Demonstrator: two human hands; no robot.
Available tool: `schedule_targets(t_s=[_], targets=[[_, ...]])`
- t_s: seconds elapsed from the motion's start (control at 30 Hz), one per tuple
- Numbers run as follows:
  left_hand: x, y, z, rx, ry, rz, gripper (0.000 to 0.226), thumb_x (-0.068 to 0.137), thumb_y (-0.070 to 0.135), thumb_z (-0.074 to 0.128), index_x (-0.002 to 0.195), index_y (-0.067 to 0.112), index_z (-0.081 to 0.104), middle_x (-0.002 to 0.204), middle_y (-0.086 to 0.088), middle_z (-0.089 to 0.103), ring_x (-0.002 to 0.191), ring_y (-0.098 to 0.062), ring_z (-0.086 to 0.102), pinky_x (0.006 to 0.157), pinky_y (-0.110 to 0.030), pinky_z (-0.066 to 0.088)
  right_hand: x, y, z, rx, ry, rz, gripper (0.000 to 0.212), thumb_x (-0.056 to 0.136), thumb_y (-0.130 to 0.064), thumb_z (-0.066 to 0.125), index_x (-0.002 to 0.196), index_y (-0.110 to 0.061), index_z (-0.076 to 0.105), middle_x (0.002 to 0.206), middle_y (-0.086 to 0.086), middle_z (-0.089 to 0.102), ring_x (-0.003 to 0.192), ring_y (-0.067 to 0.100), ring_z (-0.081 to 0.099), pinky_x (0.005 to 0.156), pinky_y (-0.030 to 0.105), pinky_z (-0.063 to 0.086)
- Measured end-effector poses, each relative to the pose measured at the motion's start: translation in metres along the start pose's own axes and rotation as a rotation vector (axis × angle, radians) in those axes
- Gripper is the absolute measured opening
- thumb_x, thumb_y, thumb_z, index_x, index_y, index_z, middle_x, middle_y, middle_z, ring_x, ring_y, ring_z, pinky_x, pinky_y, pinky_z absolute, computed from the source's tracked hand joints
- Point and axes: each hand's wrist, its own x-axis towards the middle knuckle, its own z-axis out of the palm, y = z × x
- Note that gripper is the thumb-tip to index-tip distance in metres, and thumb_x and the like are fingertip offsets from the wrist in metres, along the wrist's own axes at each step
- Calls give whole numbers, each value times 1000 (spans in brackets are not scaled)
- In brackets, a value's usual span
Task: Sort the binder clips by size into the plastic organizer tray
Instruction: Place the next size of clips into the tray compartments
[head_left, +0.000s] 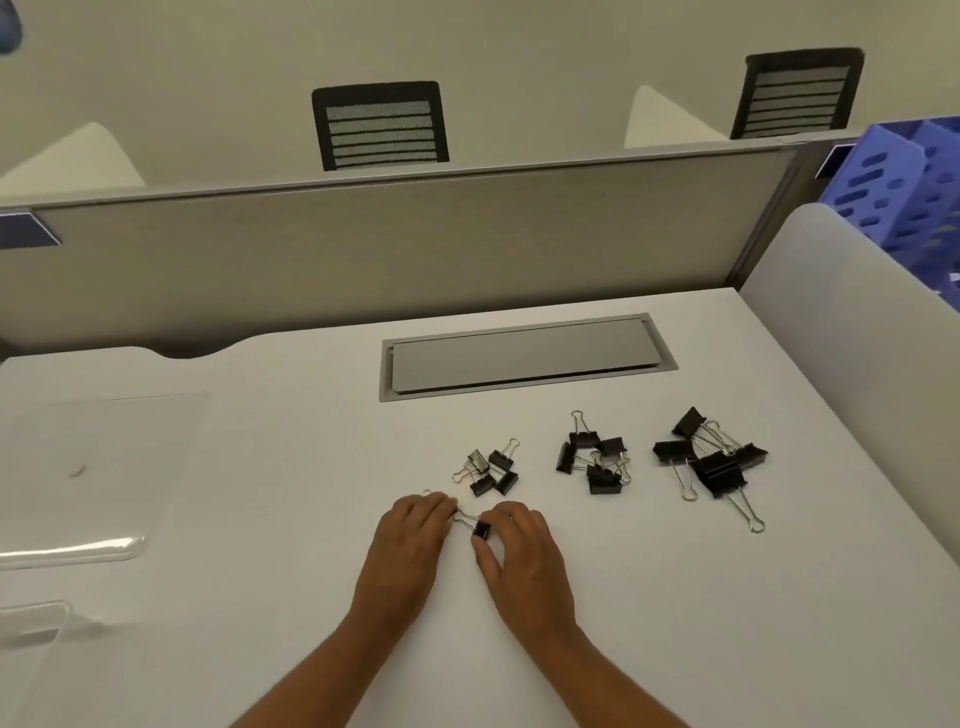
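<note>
Right hand (519, 540) pinches small clip (481, 530) on surface (675, 597); left hand (413, 527) curled on its wire handle. Clear tray (78, 551) well apart at left. Risk: clip springs from pinch, lands among small-clip pile (491, 467), or gets mis-sized

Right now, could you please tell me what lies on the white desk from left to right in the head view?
Clear plastic organizer tray → pile of small black binder clips → pile of medium black binder clips → pile of large black binder clips.

White desk (675, 597): three clip piles (592, 462), clear tray (98, 467) at left.
</note>
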Motion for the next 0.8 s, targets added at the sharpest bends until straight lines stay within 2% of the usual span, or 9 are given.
schedule_targets(t_s=[0.1, 0.17, 0.27, 0.33, 0.43, 0.5, 0.57, 0.7, 0.8], targets=[[-11, 8, -6, 105, 34, -113, 44, 107, 29, 36, 136, 13, 66, 117, 3, 67, 96, -22, 57, 77, -36, 51, -1, -4, -5, 95, -5, 40, 25, 87, -35, 67, 110, -26, 67, 108, -16, 59, 95, 3, 59, 82, 16, 51], [-19, 11, -7, 127, 21, -198, 41, 98, 18, 47, 135, 14, 65, 114, 1, 62, 93, -21, 49, 72, -35, 47, 0, -7, -11, 207, 9, 134, 28, 80, -25, 70, 108, -26, 67, 106, -15, 55, 87, 2, 61, 75, 12, 50], [-31, 14, -12, 46, 13, -261, 40, 88, 7, 57, 124, 21, 63, 114, 5, 52, 94, -16, 42, 76, -31, 45, 8, -9, -26, 426, 55, 357, 28, 79, -1, 70, 94, -24, 71, 102, -7, 53, 79, 7, 64, 68, 12, 49], [-37, 17, -17, -30, -10, -280, 36, 91, 4, 57, 120, 25, 59, 117, 8, 49, 98, -14, 42, 82, -29, 46, 14, -8, -35, 615, 50, 565, 28, 82, 4, 69, 91, -22, 73, 98, 0, 57, 69, 8, 62, 64, 14, 49], [-42, 20, -22, -185, 3, -313, 20, 102, 20, 46, 117, 28, 58, 120, 13, 49, 107, -11, 47, 93, -26, 45, 10, -11, -42, 868, -29, 773, 26, 83, 4, 69, 94, -18, 77, 78, 4, 65, 59, 11, 61, 65, 25, 51], [-44, 23, -27, -300, 32, -358, 13, 106, 29, 42, 111, 34, 53, 113, 17, 52, 105, -8, 51, 92, -25, 43, -2, -15, -42, 872, -104, 761, 26, 85, 4, 66, 91, -19, 78, 73, 3, 71, 60, 11, 61, 69, 32, 51], [-50, 29, -37, -401, 66, -476, 12, 107, 27, 51, 102, 38, 51, 103, 17, 57, 100, -7, 54, 88, -29, 47, -16, -21, -43, 869, -180, 720, 26, 88, 3, 61, 90, -16, 77, 73, 6, 73, 62, 13, 60, 71, 35, 49], [-84, 50, -72, -616, 104, -745, 8, 101, 33, 64, 95, 37, 60, 90, 13, 69, 83, -7, 60, 75, -30, 47, -32, -26, -46, 882, -275, 674, 23, 94, 2, 60, 98, -14, 75, 76, 7, 71, 66, 18, 58, 69, 35, 46], [-120, 65, -103, -730, 96, -878, 6, 97, 37, 70, 95, 34, 66, 87, 11, 75, 73, -15, 58, 73, -32, 47, -42, -37, -43, 939, -288, 670, 24, 92, 7, 61, 103, -10, 74, 84, 9, 69, 68, 18, 60, 65, 30, 48]])
